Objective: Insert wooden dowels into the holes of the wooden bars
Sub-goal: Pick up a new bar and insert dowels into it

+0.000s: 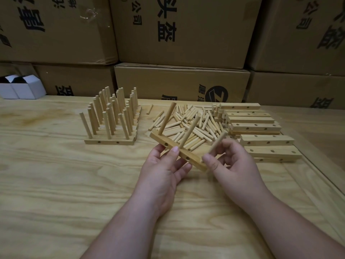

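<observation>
Head view, w/ clock directions taken from frame centre. Nearest, at 6 o'clock: two bare forearms reach up over the plywood table (56, 184). L hand (164, 171) grips a wooden bar (183, 156) held off the table, thumb on its near face, fingers curled beneath. Bar runs diagonally, far end toward 11 o'clock, near end toward 4 o'clock; side holes face the camera. Two dowels stand in its top: first dowel (167, 117) near the far end, second dowel (189, 131) about mid-bar, both tilted toward 1 o'clock. R hand (237, 165) pinches a third dowel (217, 142) btwn thumb and curled fingers, lower end at the bar's near end; whether it sits in a hole cannot be told, the thumb covers it.

Mid-distance, 12 o'clock: loose dowel pile (190, 120) lying on the table. At 10 o'clock: finished bars (112, 116) packed side by side, dowels upright. At 2–3 o'clock: stacked blank bars (255, 126), holes showing.

Far: white cartons (20, 86) at 9–10 o'clock; cardboard boxes (183, 30) w/ black print walling the back.
</observation>
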{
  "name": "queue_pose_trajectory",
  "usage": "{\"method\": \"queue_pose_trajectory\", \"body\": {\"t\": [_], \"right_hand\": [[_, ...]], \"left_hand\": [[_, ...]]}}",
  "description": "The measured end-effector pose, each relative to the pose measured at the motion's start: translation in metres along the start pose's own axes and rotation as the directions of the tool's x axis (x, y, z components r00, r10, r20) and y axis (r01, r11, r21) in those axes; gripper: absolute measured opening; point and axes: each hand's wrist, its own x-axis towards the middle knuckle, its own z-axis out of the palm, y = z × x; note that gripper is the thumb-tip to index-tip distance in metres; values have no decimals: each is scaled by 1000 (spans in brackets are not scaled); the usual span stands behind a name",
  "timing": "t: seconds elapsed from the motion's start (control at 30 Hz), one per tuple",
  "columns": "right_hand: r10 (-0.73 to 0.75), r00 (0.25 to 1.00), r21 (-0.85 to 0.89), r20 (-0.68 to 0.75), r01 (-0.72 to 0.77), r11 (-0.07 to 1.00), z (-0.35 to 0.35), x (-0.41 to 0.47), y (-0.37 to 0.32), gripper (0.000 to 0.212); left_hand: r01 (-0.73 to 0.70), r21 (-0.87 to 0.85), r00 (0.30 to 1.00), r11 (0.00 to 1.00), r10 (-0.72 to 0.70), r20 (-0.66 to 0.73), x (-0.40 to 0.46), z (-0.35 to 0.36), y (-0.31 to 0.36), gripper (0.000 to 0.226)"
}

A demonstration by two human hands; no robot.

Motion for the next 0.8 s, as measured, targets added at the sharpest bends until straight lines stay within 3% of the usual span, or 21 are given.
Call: {"method": "queue_pose_trajectory", "body": {"t": [0.37, 0.53, 0.7, 0.8], "right_hand": [[-14, 999, -298, 49, 28, 954, -1, -5, -2, 14], [0, 1000, -186, -10, -2, 983, 7, 0, -9, 17], [-66, 998, -219, -16, 60, 974, 22, 10, -24, 16], [-103, 993, -221, 60, 113, 969, 38, 27, -39, 13]], "left_hand": [[-23, -43, 996, 999, 20, -82, 2, 0, 1, 29], [7, -73, 999, 997, -10, -48, 2, -1, 3, 21], [53, 61, 998, 997, -54, 10, 2, 1, 1, 27], [33, 217, 997, 976, -48, 66, 0, 4, -3, 29]]}}
